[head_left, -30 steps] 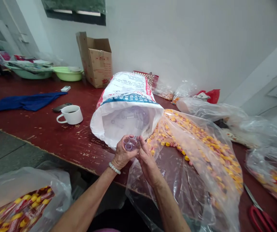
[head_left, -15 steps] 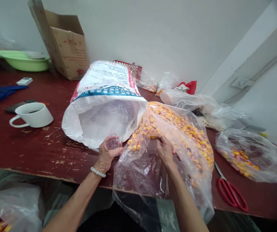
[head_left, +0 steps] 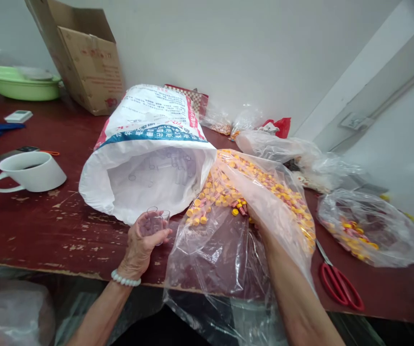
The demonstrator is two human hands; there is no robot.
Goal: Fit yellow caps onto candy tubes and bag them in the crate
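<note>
My left hand, with a pale bead bracelet on its wrist, is closed around a couple of small clear plastic tubes, their round open ends upward. Just behind it gapes a white woven sack lying on its side, with more clear tubes inside. My right hand reaches into a large clear plastic bag. Its fingers are hidden among small red pieces with yellow caps and under the film, so its grip does not show.
Red-handled scissors lie right of the big bag, by a smaller bag of similar pieces. A white mug with dark liquid stands left. Behind are a cardboard box and a green basin. The table's front edge is near.
My right hand has moved deeper into the bag, among the yellow-capped pieces, and its fingers have gone out of sight. My left hand still holds the tubes, slightly lower and further left in view.
</note>
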